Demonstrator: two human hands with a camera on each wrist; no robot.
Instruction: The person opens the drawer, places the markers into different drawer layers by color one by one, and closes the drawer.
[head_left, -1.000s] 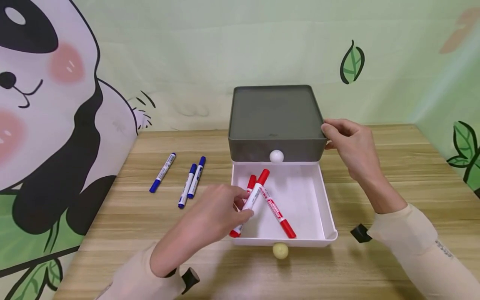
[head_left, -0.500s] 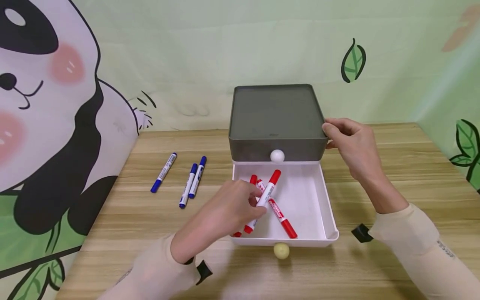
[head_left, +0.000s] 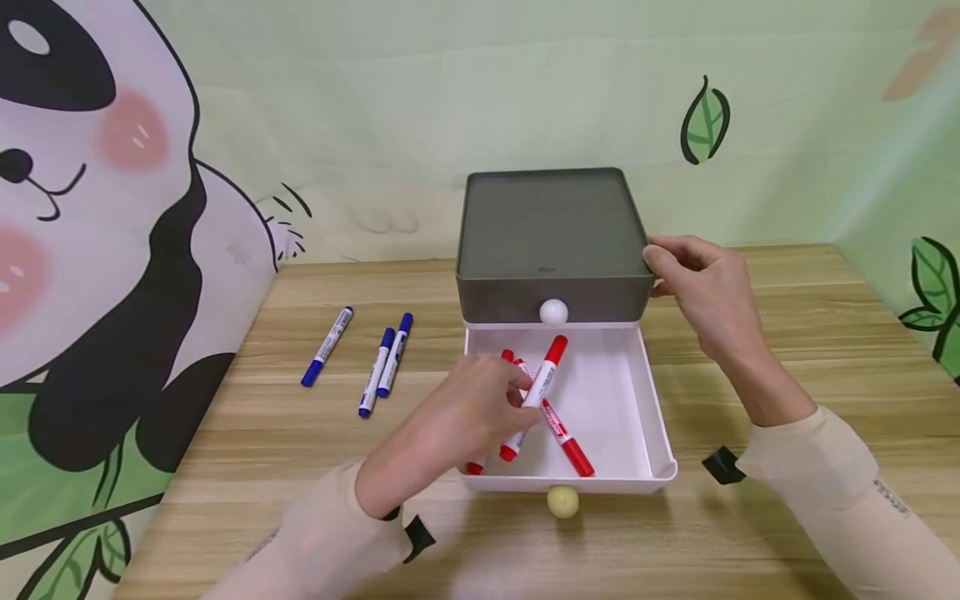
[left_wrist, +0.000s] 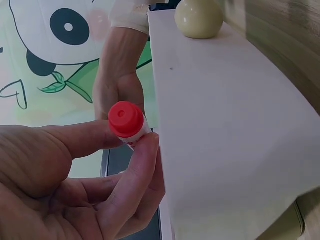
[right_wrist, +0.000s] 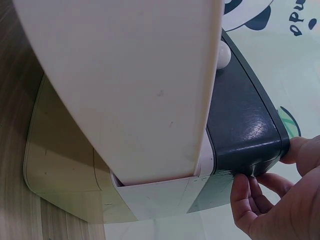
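Note:
My left hand [head_left: 483, 404] pinches a white marker with red caps [head_left: 553, 358] over the pulled-out white drawer [head_left: 615, 392]. In the left wrist view its red end [left_wrist: 125, 119] shows between thumb and fingers. Two more red-capped markers are in the drawer: one slants across the middle [head_left: 568, 442], the other is mostly hidden behind my left hand, one red end [head_left: 476, 467] showing. My right hand [head_left: 708, 292] grips the right edge of the drawer box's dark grey top [head_left: 555, 225]. Thumb and fingers sit around that corner in the right wrist view.
Several blue-capped markers lie left of the box, one apart [head_left: 327, 346] and a pair side by side [head_left: 385, 367]. A white knob [head_left: 553, 312] sits on the grey tier, a yellow knob [head_left: 562, 502] on the drawer front. A panda-print cloth [head_left: 375, 125] hangs behind the wooden table [head_left: 750, 533].
My left hand has carried the red-capped marker rightward over the drawer, crossing above the slanted marker. My right hand stays at the box edge. The blue-capped markers have not moved.

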